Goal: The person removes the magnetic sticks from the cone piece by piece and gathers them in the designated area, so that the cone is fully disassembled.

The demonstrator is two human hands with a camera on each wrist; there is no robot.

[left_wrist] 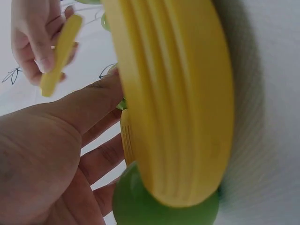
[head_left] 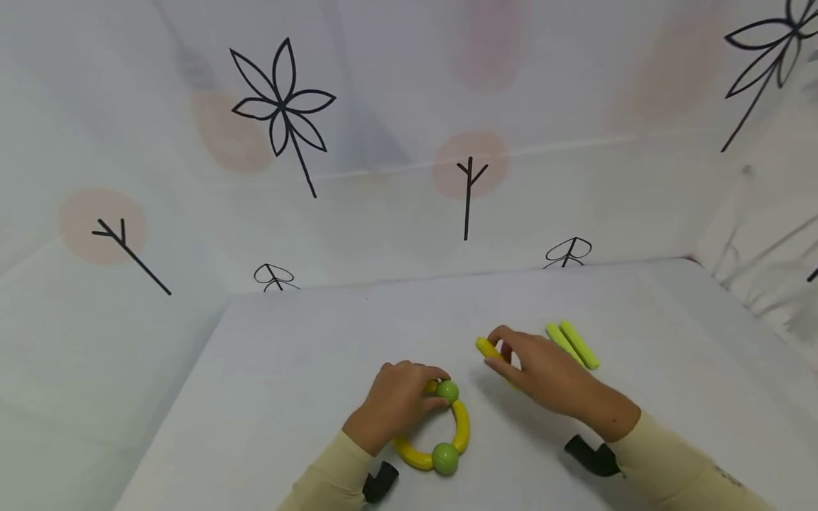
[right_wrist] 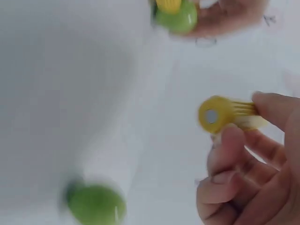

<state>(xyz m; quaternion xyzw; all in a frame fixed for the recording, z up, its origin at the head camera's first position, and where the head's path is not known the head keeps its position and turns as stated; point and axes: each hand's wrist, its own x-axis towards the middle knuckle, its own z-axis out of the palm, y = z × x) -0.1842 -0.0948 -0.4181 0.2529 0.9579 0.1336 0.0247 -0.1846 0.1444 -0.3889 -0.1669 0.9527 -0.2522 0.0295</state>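
A ring of curved yellow magnetic rods [head_left: 462, 426] and green balls [head_left: 445, 459] lies on the white table. My left hand [head_left: 397, 401] holds the ring's far side, thumb and forefinger around the upper green ball [head_left: 448, 391] and the rod end beside it. In the left wrist view one curved, grooved rod [left_wrist: 173, 103] and a ball [left_wrist: 164, 199] loom close. Raised to the right of the ring, my right hand [head_left: 543, 372] pinches a yellow magnetic rod [head_left: 488, 347]. A silvery disc shows in that rod's end [right_wrist: 212, 116] in the right wrist view.
Two yellow-green straight sticks [head_left: 579, 345] lie side by side beyond the right hand. Black wrist-camera mounts [head_left: 591, 456] stick out under both cuffs. White fabric walls [head_left: 383, 213] with plant drawings stand behind and beside the table.
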